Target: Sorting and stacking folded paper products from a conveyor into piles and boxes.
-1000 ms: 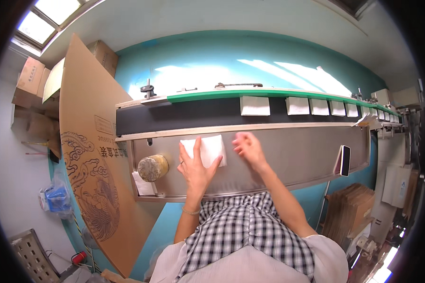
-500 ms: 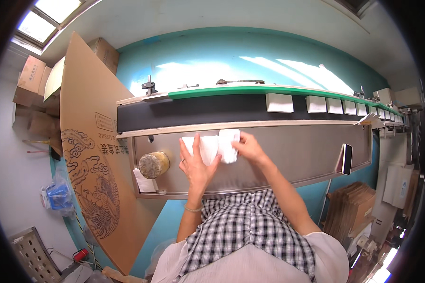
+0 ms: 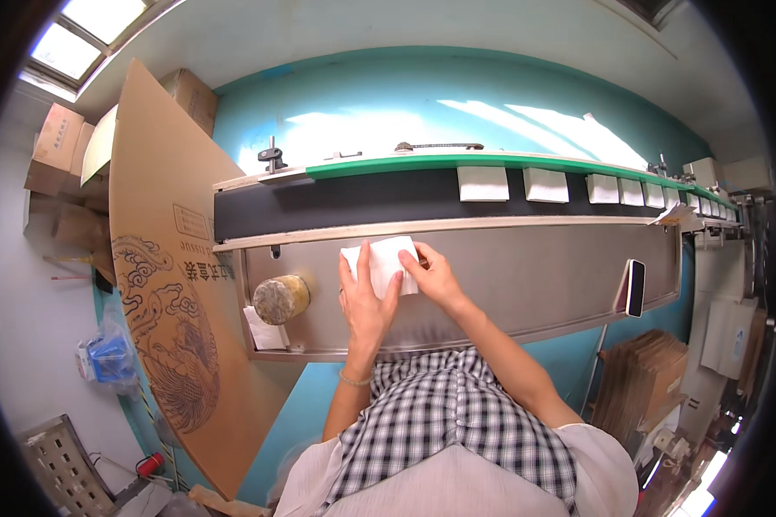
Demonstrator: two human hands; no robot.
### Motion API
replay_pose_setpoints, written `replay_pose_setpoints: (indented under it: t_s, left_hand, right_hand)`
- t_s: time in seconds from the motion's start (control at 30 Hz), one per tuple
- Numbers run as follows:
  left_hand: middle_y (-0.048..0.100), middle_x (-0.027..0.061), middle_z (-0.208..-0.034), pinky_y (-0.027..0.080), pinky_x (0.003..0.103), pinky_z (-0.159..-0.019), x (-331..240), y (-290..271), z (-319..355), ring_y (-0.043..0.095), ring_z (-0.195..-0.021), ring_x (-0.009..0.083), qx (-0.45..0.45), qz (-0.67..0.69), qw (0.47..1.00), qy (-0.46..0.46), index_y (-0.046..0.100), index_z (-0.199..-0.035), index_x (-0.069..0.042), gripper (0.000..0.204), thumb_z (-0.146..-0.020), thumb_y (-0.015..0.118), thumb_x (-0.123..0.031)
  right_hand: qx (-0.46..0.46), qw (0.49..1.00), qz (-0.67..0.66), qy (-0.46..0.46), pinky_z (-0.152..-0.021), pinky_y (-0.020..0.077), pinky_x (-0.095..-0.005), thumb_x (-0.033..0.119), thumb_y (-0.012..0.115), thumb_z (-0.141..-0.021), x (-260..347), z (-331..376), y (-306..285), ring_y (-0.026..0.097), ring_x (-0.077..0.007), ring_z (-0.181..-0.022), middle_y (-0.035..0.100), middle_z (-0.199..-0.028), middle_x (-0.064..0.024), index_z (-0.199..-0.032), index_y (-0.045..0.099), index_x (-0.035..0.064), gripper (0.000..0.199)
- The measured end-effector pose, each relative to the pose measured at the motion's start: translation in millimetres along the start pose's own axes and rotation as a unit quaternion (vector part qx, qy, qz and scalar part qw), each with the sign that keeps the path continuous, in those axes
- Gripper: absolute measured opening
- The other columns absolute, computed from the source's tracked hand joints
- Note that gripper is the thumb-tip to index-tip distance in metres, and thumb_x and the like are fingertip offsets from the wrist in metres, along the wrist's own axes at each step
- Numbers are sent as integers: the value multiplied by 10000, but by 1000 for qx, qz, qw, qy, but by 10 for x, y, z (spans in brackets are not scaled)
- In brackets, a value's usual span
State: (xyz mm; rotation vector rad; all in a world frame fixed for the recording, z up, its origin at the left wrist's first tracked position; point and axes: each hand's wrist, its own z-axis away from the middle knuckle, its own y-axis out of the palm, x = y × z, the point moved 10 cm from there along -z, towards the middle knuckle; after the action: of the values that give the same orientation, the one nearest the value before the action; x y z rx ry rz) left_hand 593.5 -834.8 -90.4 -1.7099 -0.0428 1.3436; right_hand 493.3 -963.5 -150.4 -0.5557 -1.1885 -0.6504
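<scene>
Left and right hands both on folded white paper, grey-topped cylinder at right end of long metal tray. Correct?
No: the head view shows the grey-topped cylinder at the left end of the long metal tray. Left hand and right hand are both on the folded white paper.

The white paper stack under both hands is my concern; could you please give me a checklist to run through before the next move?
1. Left hand on the white paper stack: ok, thumb and fingers spread across it.
2. Right hand on the stack: ok, at its right side.
3. Stack's layers and edges even: cannot tell, the hands cover part of it.
4. Stone-like cylinder apart from the hands: ok, to their left.
5. Phone apart from the hands: ok, near the metal tray's right end.
6. Stack on the black belt: not ok, it is over the tray.
</scene>
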Motion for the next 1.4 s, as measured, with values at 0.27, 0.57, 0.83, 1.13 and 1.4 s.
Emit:
replay_pose_setpoints:
  t_s: [0.27,0.57,0.83,1.13,1.4]
  left_hand:
    - [238,307,-1541,377,599,-1006,-110,-110,24,379,-1337,481,-5,-87,996,19,351,-1531,-225,956,-724,837,-388]
    - [353,320,-1474,430,557,-1000,-73,7,-16,442,-1308,488,14,4,1000,22,397,-1505,-200,857,-772,817,-347]
    - [359,363,-1433,460,500,-1002,-162,-96,19,488,-1254,499,-15,9,998,65,393,-1499,-123,841,-784,811,-268]
    - [357,338,-1460,436,505,-1031,-85,-51,27,451,-1293,494,16,12,997,73,314,-1538,-151,901,-770,784,-172]
    - [405,315,-1440,431,476,-1046,17,183,-4,459,-1309,453,53,166,985,13,190,-1546,-2,932,-839,766,-194]
  right_hand:
    - [54,996,58,-42,-711,514,-261,208,637,-976,-226,-22,-76,617,-89,-861,666,-1005,-29,-1194,633,25,284]
    - [-55,987,-96,116,-675,513,-244,316,617,-1000,-405,-103,-355,642,-110,-819,679,-971,-69,-1122,609,18,322]
    - [50,970,-169,168,-756,497,-253,269,649,-979,-280,101,106,596,-86,-895,667,-1036,-29,-1184,628,-4,342]
    - [-142,957,-244,64,-677,534,-232,201,615,-997,-362,-400,-789,628,-107,-753,674,-989,-57,-1085,567,10,215]
    - [-3,998,-57,11,-651,494,-238,295,641,-988,-167,2,41,598,-80,-800,667,-964,-38,-1194,605,31,336]
